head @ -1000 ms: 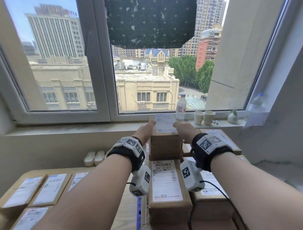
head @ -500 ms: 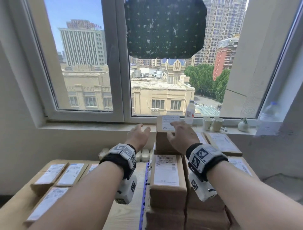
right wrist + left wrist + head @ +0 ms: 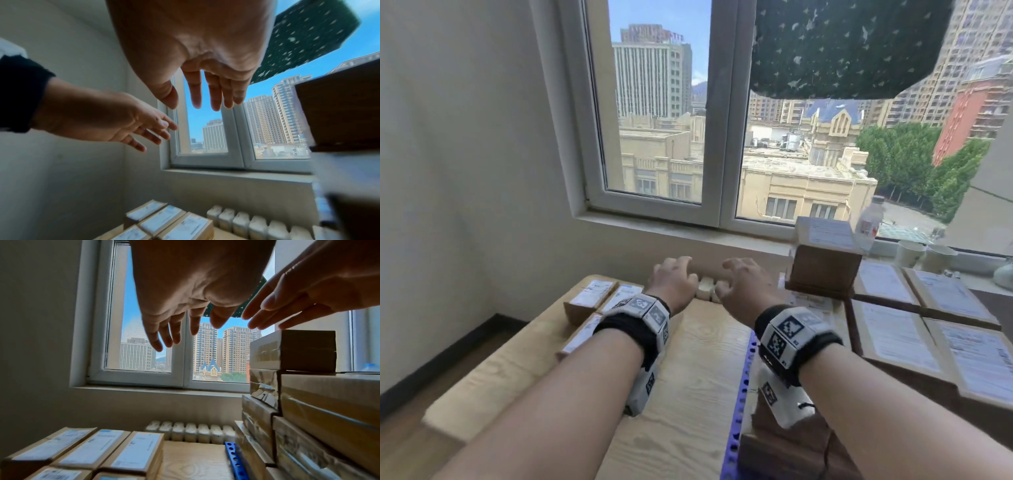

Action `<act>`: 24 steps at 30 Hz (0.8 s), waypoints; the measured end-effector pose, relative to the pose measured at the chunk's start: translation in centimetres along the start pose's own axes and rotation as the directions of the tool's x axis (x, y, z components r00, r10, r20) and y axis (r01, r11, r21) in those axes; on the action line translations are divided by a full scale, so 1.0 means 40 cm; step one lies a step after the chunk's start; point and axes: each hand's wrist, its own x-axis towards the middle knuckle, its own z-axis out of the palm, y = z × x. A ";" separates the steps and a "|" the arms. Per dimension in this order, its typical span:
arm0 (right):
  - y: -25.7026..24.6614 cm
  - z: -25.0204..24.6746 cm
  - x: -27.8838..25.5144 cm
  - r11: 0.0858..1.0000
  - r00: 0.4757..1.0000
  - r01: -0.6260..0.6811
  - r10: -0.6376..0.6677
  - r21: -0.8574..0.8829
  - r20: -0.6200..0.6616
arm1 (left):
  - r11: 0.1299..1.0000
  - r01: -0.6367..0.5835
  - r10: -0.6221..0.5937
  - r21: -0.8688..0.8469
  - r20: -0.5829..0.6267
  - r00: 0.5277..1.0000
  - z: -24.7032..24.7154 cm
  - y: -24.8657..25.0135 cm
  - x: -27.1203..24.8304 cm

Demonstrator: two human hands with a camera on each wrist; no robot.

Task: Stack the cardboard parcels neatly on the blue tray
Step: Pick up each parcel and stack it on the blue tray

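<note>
Both hands hang in the air over the table, empty and relaxed: the left hand and the right hand sit side by side with fingers loosely spread and nothing between them, as the wrist views confirm. They are aimed at the loose parcels lying flat in neat rows at the table's far left corner, labels up, probably so the next one can be taken. The stack stands to the right on the blue tray, of which only the perforated left edge shows; its boxes sit edge to edge, with one top parcel alone on the highest layer near the window sill. That layer has open room beside the top parcel for more. Between tray edge and loose parcels runs a bare strip of wood, giving a free path across; the wall closes in on the left.
</note>
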 end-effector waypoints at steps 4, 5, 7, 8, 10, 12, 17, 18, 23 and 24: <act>-0.072 0.089 0.018 0.999 1.000 0.003 -0.002 -0.038 0.027 | 0.999 0.039 -0.040 0.021 0.007 0.999 -0.031 -0.111 -0.016; -0.092 0.114 0.026 0.999 0.999 -0.003 0.004 -0.036 0.036 | 0.999 0.041 -0.042 0.033 0.014 0.999 -0.039 -0.142 -0.019; -0.134 0.164 0.038 0.999 0.998 -0.020 0.022 -0.034 0.062 | 0.998 0.042 -0.044 0.050 0.045 0.998 -0.057 -0.206 -0.024; -0.156 0.189 0.044 0.999 0.997 -0.027 0.029 -0.037 0.073 | 0.998 0.043 -0.046 0.052 0.055 0.997 -0.067 -0.240 -0.024; -0.197 0.241 0.057 0.998 0.995 -0.041 0.045 -0.041 0.087 | 0.997 0.051 -0.054 0.050 0.058 0.997 -0.089 -0.309 -0.020; -0.234 0.292 0.071 0.997 0.993 -0.068 0.071 -0.036 0.091 | 0.998 0.056 -0.058 0.038 0.061 0.996 -0.105 -0.376 -0.010; -0.318 0.426 0.090 0.989 0.980 -0.144 0.148 -0.044 0.136 | 0.998 0.066 -0.069 0.024 0.135 0.988 -0.105 -0.558 0.011; -0.330 0.455 0.091 0.985 0.974 -0.164 0.169 -0.046 0.152 | 0.997 0.074 -0.076 0.023 0.152 0.985 -0.102 -0.592 0.014; -0.390 0.592 0.086 0.968 0.946 -0.248 0.251 -0.042 0.204 | 0.995 0.094 -0.096 0.018 0.210 0.973 -0.086 -0.742 0.030; -0.401 0.614 0.084 0.966 0.941 -0.258 0.259 -0.036 0.217 | 0.995 0.099 -0.100 0.014 0.215 0.971 -0.082 -0.762 0.035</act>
